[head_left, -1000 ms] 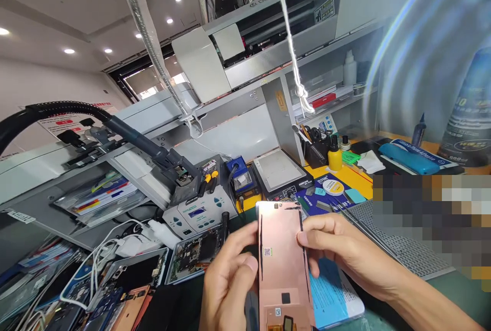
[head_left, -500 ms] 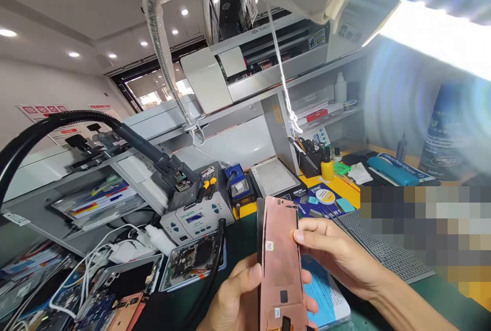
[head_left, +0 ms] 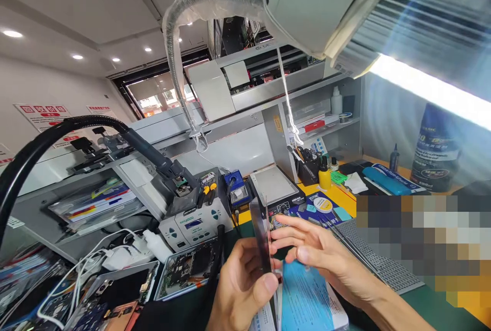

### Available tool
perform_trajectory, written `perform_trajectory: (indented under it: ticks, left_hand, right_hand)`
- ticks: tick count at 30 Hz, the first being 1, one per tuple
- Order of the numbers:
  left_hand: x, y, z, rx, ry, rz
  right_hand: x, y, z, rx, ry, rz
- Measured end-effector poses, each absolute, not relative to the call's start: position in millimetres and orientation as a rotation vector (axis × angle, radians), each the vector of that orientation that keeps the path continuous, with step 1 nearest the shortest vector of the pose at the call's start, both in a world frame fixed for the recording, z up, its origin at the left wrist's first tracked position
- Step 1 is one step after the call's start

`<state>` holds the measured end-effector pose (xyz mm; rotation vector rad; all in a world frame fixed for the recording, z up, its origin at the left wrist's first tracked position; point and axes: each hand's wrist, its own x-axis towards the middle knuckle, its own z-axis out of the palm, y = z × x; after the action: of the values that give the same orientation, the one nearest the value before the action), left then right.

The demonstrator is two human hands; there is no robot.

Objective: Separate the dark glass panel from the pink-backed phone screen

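Phone screen panel [head_left: 263, 236], thin, stiff, likely fragile: left hand [head_left: 240, 285] grip pinched on its lower edges, right hand [head_left: 314, 251] fingers spread, steadying the rim.

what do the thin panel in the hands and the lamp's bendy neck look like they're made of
Thin panel: held edge-on between the left hand and right hand, it looks like glass, judging by its dark glossy face and very thin rigid edge, though that is not certain.

Lamp neck: probably ribbed flexible metal, silver-grey and coiled, under a wrinkled clear plastic wrap.
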<state>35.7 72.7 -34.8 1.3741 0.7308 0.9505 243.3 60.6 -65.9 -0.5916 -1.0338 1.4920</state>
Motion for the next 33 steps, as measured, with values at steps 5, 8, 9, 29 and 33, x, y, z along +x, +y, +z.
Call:
perform_trajectory:
  ticks: [5, 8, 9, 29, 33]
  left_hand:
    - [41.1, 71.2, -42.0, 1.619, 1.017, 1.020]
    - [43.3, 69.7, -51.5, 1.676, 1.168, 1.047]
    - [43.8, 69.7, -55.2, 1.702, 1.193, 1.061]
    - [32.2, 79.4, -86.5, 2.243, 1.276, 1.375]
    - [44.3, 75.2, -88.5, 2.212, 1.334, 1.597]
  right_hand:
    - [240.4, 63.4, -68.1, -0.612, -1.107, 1.423]
    - [240.7, 63.7, -67.0, -0.597, -1.144, 1.408]
    - [241.0, 63.6, -66.7, -0.597, -1.147, 1.397]
    - [249.1, 57.2, -62.4, -0.698, -1.013, 1.326]
    - [249.2, 56.9, -62.0, -0.668, -0.974, 1.340]
